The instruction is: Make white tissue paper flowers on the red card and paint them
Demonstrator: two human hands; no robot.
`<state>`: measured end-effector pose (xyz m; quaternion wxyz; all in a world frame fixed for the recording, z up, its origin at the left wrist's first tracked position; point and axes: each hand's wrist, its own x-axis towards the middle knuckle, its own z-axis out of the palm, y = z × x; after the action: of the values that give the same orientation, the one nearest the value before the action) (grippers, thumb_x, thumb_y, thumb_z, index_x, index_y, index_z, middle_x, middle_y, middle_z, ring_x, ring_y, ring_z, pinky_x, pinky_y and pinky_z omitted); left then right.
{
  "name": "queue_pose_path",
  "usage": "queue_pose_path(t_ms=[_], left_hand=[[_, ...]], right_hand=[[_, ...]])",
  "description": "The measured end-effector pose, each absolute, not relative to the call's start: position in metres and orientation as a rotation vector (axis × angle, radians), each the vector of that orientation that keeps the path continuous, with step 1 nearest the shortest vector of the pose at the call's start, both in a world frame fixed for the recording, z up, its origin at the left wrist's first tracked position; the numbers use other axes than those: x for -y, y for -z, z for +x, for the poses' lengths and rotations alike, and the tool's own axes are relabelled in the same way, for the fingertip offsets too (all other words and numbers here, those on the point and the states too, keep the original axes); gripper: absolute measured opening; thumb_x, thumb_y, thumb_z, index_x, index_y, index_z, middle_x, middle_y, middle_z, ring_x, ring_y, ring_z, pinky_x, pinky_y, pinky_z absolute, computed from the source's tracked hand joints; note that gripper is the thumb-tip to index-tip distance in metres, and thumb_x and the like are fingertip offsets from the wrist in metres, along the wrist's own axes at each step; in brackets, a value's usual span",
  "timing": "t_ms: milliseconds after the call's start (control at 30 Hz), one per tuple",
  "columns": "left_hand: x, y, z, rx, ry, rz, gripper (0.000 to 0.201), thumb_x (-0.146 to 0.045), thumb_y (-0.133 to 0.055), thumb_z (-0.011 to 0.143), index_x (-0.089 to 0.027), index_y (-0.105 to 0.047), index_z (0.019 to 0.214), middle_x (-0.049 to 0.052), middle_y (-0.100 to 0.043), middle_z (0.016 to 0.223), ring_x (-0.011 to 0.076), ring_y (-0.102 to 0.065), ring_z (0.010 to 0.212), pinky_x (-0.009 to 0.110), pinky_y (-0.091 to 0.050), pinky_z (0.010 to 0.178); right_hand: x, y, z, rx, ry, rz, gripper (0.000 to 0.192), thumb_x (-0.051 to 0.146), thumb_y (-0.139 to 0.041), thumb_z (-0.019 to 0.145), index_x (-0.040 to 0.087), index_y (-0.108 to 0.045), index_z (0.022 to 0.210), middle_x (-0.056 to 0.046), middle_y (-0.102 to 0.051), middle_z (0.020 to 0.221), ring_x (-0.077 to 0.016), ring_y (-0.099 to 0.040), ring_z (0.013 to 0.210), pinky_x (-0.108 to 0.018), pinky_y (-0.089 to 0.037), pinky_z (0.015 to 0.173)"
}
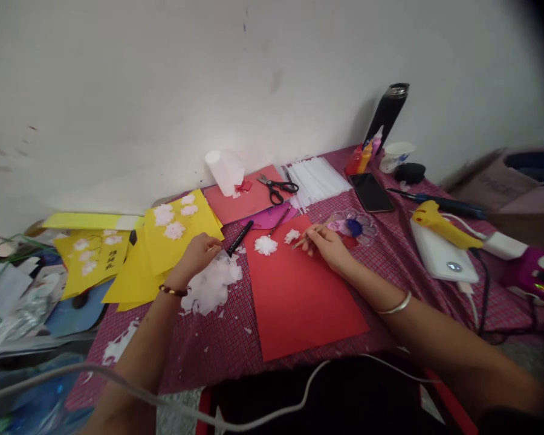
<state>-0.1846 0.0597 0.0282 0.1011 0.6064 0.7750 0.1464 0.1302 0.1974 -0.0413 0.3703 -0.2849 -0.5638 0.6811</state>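
Head view: brush [304, 240] in right hand [329, 244] grip.

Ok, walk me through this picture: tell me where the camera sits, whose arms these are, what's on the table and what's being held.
There is no machine here. The camera is worn on a person's head and looks forward and down, so the two bare arms reaching in from the bottom are that person's own.

The right hand holds a thin brush over a red paper sheet, near two white tissue flowers. Beside it sits a clear paint palette. The left hand rests at a pile of white tissue; whether it pinches anything is too small to tell.

All this lies on a checked tablecloth. Also there: yellow sheets with white flowers, a black marker, scissors, a phone, a yellow glue gun, small paint bottles and a black flask.
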Motion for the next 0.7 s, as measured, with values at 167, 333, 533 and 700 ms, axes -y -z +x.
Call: queue_pose_path(t_ms=[167,333,533,700], left_hand=[[-0.07,-0.026,-0.186,-2.165,-0.462,1.708,0.01,-0.026,-0.061,0.059,-0.021,-0.067,0.053,0.002,-0.063,0.057,0.0191,-0.056,0.059,0.03,-0.04,0.059],[-0.055,-0.05,-0.169,-2.295,-0.831,1.522,0.016,-0.034,-0.058,0.072,-0.02,-0.059,0.065,0.0,-0.059,0.061,0.0153,-0.053,0.058,0.026,-0.039,0.055],[-0.053,-0.04,-0.1,-1.705,-1.547,0.88,0.028,-0.032,-0.078,0.063,-0.018,-0.059,0.077,-0.005,-0.061,0.062,0.0089,-0.054,0.052,0.021,-0.044,0.053],[-0.065,-0.018,-0.06,-1.573,-1.543,0.814,0.036,-0.03,-0.085,0.059,-0.016,-0.067,0.086,-0.002,-0.069,0.07,0.009,-0.061,0.057,0.019,-0.049,0.056]], right_hand=[[-0.197,0.041,0.131,1.455,-1.739,-0.734,0.041,0.059,-0.062,0.079,0.018,-0.056,0.078,0.0,-0.061,0.057,-0.0101,-0.052,0.045,-0.022,-0.043,0.044],[-0.194,0.034,0.131,1.382,-1.757,-0.669,0.039,0.056,-0.066,0.078,0.018,-0.057,0.078,-0.001,-0.064,0.061,-0.01,-0.054,0.048,-0.022,-0.043,0.045],[-0.177,0.018,0.131,1.314,-1.81,-0.468,0.034,0.051,-0.068,0.08,0.019,-0.058,0.087,-0.003,-0.072,0.076,-0.009,-0.057,0.05,-0.023,-0.047,0.05],[-0.164,0.01,0.132,1.453,-1.789,-0.312,0.032,0.05,-0.062,0.087,0.019,-0.059,0.093,-0.003,-0.072,0.081,-0.0085,-0.059,0.054,-0.023,-0.05,0.055]])
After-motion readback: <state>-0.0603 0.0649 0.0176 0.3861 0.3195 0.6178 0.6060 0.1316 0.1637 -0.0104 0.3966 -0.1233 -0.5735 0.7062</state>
